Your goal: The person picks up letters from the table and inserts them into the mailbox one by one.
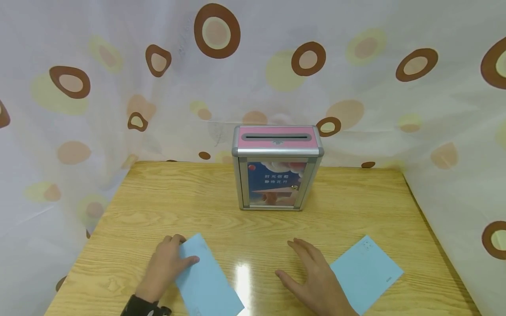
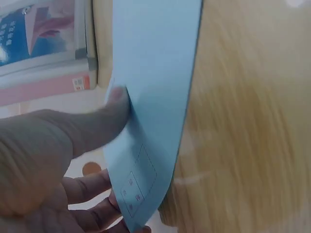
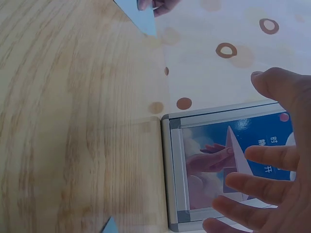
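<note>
Bare left hand (image 1: pixel 167 260), thumb pinching against fingers, black wrist covering (image 1: pixel 139 306) just behind it, bare right hand (image 1: pixel 317 280) to its right, fingers extended, thumb apart.

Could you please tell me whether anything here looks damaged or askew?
Nothing looks damaged, and the letter box stands upright. The blue envelope beside the right hand looks askew, lying diagonal to the table.

my left hand (image 1: pixel 167 261) hides part of 1 blue envelope (image 1: pixel 207 281), its near end cut off in the head view. my right hand (image 1: pixel 318 281) covers a corner of the other envelope (image 1: pixel 367 272), its print (image 1: pixel 367 245) too small to read. both wrist views cut off the box (image 2: pixel 53 87).
</note>
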`<state>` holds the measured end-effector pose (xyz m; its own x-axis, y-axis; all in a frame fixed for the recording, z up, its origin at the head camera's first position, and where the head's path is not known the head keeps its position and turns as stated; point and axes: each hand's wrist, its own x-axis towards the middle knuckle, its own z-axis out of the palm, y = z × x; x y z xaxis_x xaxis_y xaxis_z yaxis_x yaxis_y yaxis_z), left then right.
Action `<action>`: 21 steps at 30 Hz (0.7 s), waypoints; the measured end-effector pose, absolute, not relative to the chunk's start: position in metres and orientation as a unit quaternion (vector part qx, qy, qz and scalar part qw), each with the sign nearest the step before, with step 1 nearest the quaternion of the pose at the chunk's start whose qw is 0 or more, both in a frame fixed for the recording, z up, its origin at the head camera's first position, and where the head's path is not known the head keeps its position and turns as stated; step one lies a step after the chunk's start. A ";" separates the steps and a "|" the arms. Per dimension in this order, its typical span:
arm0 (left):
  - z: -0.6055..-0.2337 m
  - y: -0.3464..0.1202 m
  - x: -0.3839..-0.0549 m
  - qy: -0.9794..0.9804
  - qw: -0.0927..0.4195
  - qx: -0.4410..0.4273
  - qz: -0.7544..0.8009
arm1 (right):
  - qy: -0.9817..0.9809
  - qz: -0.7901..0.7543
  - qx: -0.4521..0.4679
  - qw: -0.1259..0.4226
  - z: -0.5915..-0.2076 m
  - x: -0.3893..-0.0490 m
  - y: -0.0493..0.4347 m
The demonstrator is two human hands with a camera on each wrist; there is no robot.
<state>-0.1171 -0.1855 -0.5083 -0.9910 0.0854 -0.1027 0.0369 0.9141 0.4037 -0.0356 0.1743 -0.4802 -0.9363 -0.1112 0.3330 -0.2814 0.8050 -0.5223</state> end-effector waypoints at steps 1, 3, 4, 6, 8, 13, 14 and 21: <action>-0.508 -0.182 -0.117 0.974 0.062 0.036 0.216 | -0.939 0.294 0.103 0.142 -0.481 -0.035 0.174; -0.507 -0.173 -0.116 0.968 0.064 0.047 0.239 | -0.942 0.294 0.097 0.130 -0.482 -0.035 0.173; -0.507 -0.168 -0.116 0.965 0.063 0.054 0.250 | -0.943 0.294 0.094 0.125 -0.482 -0.035 0.173; -0.505 -0.158 -0.115 0.956 0.062 0.066 0.278 | -0.945 0.296 0.087 0.110 -0.481 -0.035 0.172; -0.502 -0.149 -0.115 0.948 0.057 0.084 0.301 | -0.945 0.306 0.078 0.090 -0.480 -0.036 0.171; -0.494 -0.125 -0.115 0.931 0.021 0.143 0.334 | -0.931 0.355 0.076 0.041 -0.481 -0.043 0.168; -0.492 -0.120 -0.115 0.928 0.012 0.155 0.338 | -0.926 0.368 0.080 0.034 -0.481 -0.045 0.168; -0.476 -0.085 -0.109 0.899 -0.029 0.232 0.369 | -0.867 0.487 0.100 -0.006 -0.475 -0.056 0.162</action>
<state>-0.1092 -0.0854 -0.4756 -0.8908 0.3959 0.2230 0.4384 0.6197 0.6510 -0.0562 0.1622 -0.4748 -0.9800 -0.1792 0.0860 -0.1666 0.5049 -0.8470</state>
